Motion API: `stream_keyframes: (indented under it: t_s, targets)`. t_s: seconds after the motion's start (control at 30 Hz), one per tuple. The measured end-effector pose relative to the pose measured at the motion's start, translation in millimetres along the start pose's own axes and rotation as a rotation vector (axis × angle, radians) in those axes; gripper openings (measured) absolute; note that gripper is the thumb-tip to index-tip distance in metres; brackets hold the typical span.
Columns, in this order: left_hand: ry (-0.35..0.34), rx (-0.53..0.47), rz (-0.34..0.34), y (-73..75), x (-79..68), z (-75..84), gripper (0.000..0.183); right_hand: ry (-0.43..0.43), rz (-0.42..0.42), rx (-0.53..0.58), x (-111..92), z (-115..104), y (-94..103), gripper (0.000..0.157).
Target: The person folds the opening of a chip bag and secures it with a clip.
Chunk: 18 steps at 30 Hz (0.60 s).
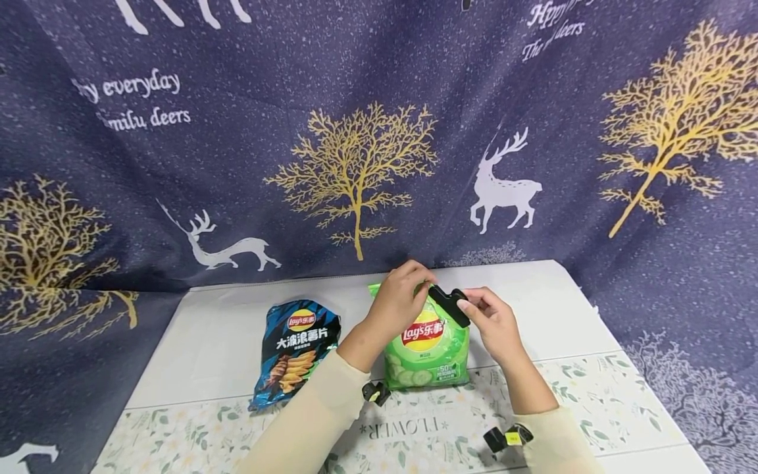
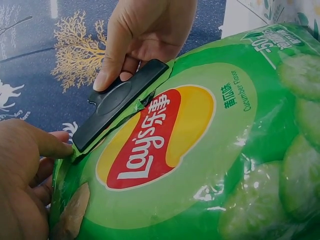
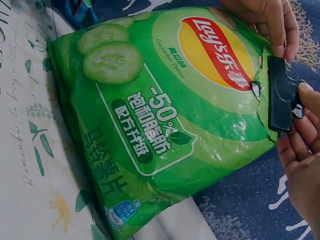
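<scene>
A green Lay's cucumber chip bag [image 1: 428,365] stands on the table with its printed front showing. Across its torn top edge sits a black bag clip [image 2: 120,102], slanting down to the right in the head view. My right hand [image 1: 499,326] pinches the clip's lever between thumb and fingers. At the clip's other end my left hand [image 1: 399,303] grips the top corner of the bag, a fingertip right at the clip's tip. A bit of torn foil [image 3: 256,89] pokes out beside the clip's bar.
To the left of the green bag lies a dark blue Lay's chip bag [image 1: 299,352]. The white table [image 1: 201,336] has a flower-printed strip along its near part. A navy cloth [image 1: 379,79] with trees and deer hangs behind the table's far edge.
</scene>
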<state>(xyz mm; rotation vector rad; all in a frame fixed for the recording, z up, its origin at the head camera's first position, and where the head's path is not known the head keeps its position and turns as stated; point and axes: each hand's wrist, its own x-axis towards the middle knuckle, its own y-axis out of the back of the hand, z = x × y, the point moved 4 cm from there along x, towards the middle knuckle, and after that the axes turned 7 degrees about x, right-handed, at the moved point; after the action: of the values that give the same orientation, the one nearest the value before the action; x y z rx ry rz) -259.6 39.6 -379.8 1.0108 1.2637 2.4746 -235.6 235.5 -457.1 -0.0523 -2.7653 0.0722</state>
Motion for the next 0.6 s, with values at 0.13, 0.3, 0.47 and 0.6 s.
stream_keyframes:
  t_s: [0.13,0.3,0.47,0.6]
  targets:
    - [0.000,-0.003,0.000,-0.6,-0.3,-0.2,0.015,-0.018,-0.003,0.020,0.2,0.7,-2.1,0.024]
    - [0.006,0.001,-0.006,-1.3,-0.7,-0.1,0.016,-0.027,0.002,0.004,-0.6,-0.7,-5.1,0.025]
    - [0.007,0.001,-0.003,-2.3,0.0,-0.3,0.015,-0.034,0.006,0.002,-1.1,-1.1,-5.3,0.026]
    - [0.004,-0.002,-0.001,-2.9,0.3,-0.4,0.015,-0.039,0.008,-0.012,-1.2,0.7,-3.7,0.026]
